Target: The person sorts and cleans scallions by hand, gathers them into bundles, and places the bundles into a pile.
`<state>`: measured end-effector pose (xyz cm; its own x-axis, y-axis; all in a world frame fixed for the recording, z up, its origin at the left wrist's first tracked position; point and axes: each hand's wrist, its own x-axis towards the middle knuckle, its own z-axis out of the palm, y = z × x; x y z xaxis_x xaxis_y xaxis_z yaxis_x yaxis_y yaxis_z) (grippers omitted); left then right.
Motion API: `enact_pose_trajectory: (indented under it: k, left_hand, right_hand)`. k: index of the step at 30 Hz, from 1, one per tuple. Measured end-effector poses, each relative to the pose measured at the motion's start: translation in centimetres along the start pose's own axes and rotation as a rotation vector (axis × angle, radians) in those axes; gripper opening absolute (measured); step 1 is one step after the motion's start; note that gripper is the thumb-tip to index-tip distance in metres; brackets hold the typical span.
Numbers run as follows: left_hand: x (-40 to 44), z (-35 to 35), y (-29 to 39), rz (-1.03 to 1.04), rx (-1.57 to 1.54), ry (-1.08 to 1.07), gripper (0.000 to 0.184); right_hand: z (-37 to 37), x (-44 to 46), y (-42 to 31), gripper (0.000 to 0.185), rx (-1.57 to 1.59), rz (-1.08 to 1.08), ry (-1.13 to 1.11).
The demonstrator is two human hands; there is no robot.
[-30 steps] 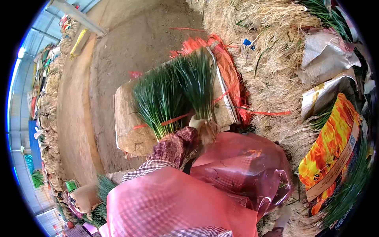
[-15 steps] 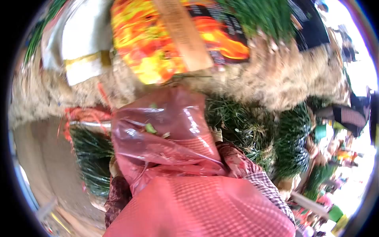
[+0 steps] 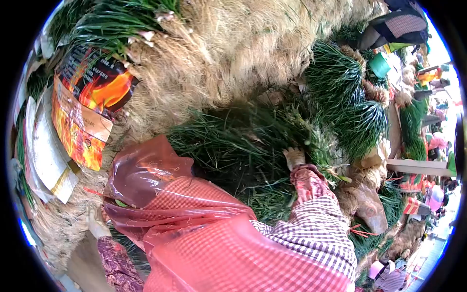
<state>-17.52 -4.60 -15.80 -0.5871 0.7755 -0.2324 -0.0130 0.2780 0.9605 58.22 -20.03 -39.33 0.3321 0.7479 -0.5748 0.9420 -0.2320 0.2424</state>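
My right hand (image 3: 294, 158), in what looks like a pale glove, rests with its fingers apart on the pile of loose green leaves (image 3: 228, 141). Nothing shows in its grip. At the lower left, my left hand (image 3: 97, 223) is held beside the tan roots with its fingers apart, and I see nothing in it. Between the two arms hangs a red see-through plastic apron (image 3: 189, 233) over checked cloth. Past the leaf pile stretches a thick heap of tan, stringy roots (image 3: 233, 53).
Flame-printed cardboard (image 3: 85, 112) and a silvery sheet (image 3: 44, 146) lie on the left. Green stalks with white ends (image 3: 121, 22) lie above them. Tied green bundles (image 3: 335, 78) stand at right, near a green container (image 3: 379, 64). Another person (image 3: 399, 27) is at upper right.
The view has swung to the right, so the flame-printed cardboard sits further left. Both hands, mostly hidden by the apron before, now show, my right one on the leaves.
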Motion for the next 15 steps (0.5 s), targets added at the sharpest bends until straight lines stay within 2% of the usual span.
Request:
enact_pose_trajectory:
  k: [1, 4, 5, 6, 8, 10, 11, 12, 14, 15]
  left_hand:
    - [-0.8, 1.3, 1.8, 0.021, 0.128, 0.006, 0.042]
    - [1.8, -0.7, 1.9, 0.512, 0.484, -0.168, 0.04]
    - [2.9, -2.1, 2.3, 0.781, 0.756, -0.238, 0.04]
    - [3.9, -2.6, 3.1, 1.061, 1.023, -0.312, 0.039]
    - [6.7, -0.5, 3.6, 1.226, 1.043, -0.419, 0.039]
    - [7.3, 3.2, 4.4, 0.915, 0.601, -0.477, 0.039]
    - [6.9, 4.5, 5.6, 0.739, 0.409, -0.499, 0.039]
    - [6.0, 5.6, 7.1, 0.556, 0.222, -0.511, 0.039]
    - [1.4, 11.4, 10.4, 0.443, -0.05, -0.554, 0.039]
    - [-0.1, 13.5, 11.1, 0.778, 0.04, -0.701, 0.039]
  right_hand:
    - [0.1, -1.1, 0.5, 0.039, -0.005, 0.04, -0.03]
    - [0.9, -4.7, 1.2, 0.042, 0.028, 0.163, -0.105]
    - [2.3, -4.9, 1.8, 0.042, 0.074, 0.197, -0.03]
    - [1.0, -4.9, 1.2, 0.045, 0.13, 0.205, -0.103]
    - [-1.8, -4.6, 1.0, 0.051, 0.255, 0.267, -0.268]
    - [-3.9, -4.6, 0.9, 0.07, 0.311, 0.142, -0.259]
    - [-6.3, -6.2, -0.2, 0.072, 0.369, 0.113, -0.079]
    - [-9.7, -7.5, -1.2, 0.074, 0.425, 0.087, -0.074]
    - [-11.1, -7.9, -2.7, 0.074, 0.522, -0.065, 0.033]
    - [-14.0, -9.4, -3.4, 0.069, 0.618, -0.102, 0.115]
